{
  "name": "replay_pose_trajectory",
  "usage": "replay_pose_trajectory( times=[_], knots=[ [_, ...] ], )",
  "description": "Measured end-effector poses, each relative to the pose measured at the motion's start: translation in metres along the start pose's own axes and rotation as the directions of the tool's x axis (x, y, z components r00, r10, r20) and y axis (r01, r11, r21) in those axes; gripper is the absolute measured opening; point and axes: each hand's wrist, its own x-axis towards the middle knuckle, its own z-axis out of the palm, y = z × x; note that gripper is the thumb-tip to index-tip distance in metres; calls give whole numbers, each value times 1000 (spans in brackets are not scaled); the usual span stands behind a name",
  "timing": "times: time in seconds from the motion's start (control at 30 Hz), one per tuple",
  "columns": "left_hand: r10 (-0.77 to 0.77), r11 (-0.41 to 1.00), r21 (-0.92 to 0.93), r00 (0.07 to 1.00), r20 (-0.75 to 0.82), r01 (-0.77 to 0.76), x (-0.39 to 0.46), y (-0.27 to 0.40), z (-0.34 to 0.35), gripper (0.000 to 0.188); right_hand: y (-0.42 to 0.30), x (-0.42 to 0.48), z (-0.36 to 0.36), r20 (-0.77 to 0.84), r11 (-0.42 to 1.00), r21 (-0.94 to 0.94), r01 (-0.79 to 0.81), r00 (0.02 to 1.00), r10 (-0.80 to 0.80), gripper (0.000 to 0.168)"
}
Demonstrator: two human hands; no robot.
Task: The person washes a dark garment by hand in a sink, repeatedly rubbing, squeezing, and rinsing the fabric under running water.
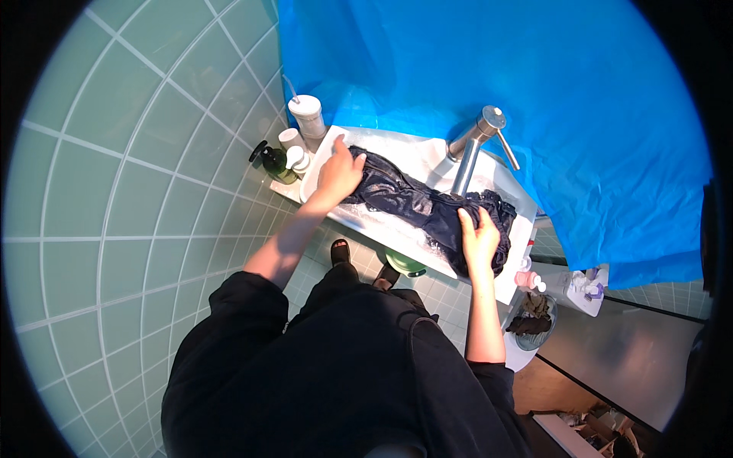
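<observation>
A dark wet garment (395, 197) is stretched across a white washbasin (395, 240), with its bunched right end on the basin's near right rim. My left hand (342, 174) holds the garment's left end, thumb on the cloth and index finger pointing to the basin's back left corner; its other fingers are hidden. Toward the right end, my right hand (480, 237) grips the cloth between thumb and fingers. A metal faucet (468, 163) reaches over the basin, its spout tip close to the garment. Suds and wet streaks show on the white surface around the cloth.
Left of the basin stand a dark green pump bottle (278, 165), white containers (309, 117) and a white pump bottle (298, 159). A pink bottle (528, 280) is at right, near a tub with dark cloth (529, 325). Blue sheeting (458, 57) hangs behind; a green basin (404, 262) sits below.
</observation>
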Motion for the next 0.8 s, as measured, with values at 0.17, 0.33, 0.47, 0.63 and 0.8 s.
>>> replay_pose_trajectory(
  times=[0.17,0.33,0.47,0.63,0.8],
  knots=[
    [186,865,473,983,9,-168,-28,19,28,82,-31,10,39,239,971,-232,-63,964,119,51],
    [442,715,630,895,-69,-304,-26,23,52,67,-46,26,81,313,889,-449,90,948,62,55],
    [485,693,593,874,38,-411,3,24,59,52,-17,34,127,275,886,-460,59,958,79,58],
    [635,717,370,772,0,-590,38,11,72,46,-19,72,130,265,961,-265,82,964,-9,47],
    [662,745,82,749,42,-662,71,0,82,43,16,78,128,406,1000,-22,1,914,8,71]
  ],
)
